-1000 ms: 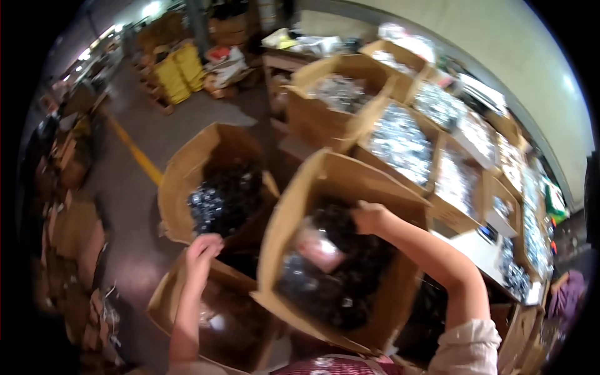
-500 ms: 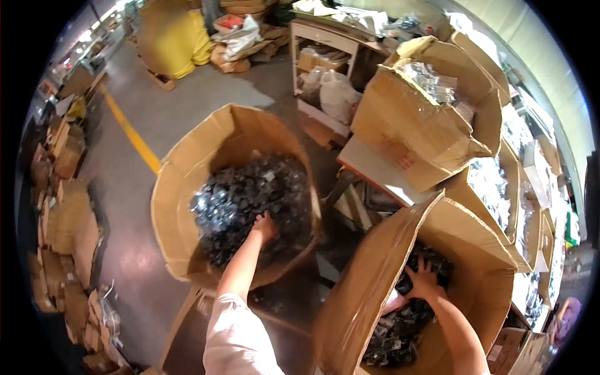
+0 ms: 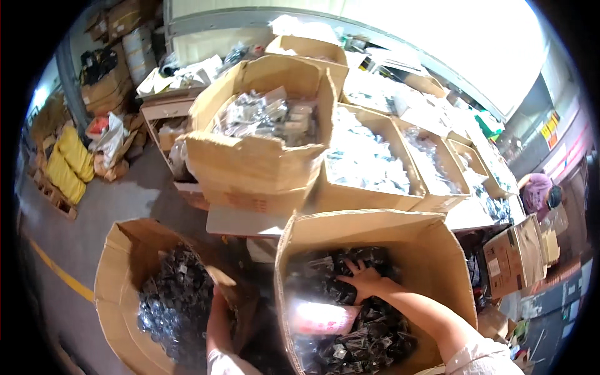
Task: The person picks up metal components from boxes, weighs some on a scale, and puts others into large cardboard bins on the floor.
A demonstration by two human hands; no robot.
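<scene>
On my feed the right hand (image 3: 362, 280) lies fingers splayed on black bagged pieces (image 3: 375, 337) inside the big carton (image 3: 431, 256) — a pink-and-white packet (image 3: 322, 319) just beside it. Left of that carton, the left hand (image 3: 218, 301) meets a second box (image 3: 112, 300) — its grip I can't tell.

Right box (image 3: 431, 256): open top, way in from above. Its left wall blocks a sideways pass to left box (image 3: 119, 281), also open-topped; right-side cardboard crowds left hand (image 3: 217, 299). Narrow dark gap between boxes. Pink-white packet (image 3: 322, 319) just beside right hand (image 3: 362, 279). Counter (image 3: 240, 222) and large carton (image 3: 250, 172) obstruct the far side.
</scene>
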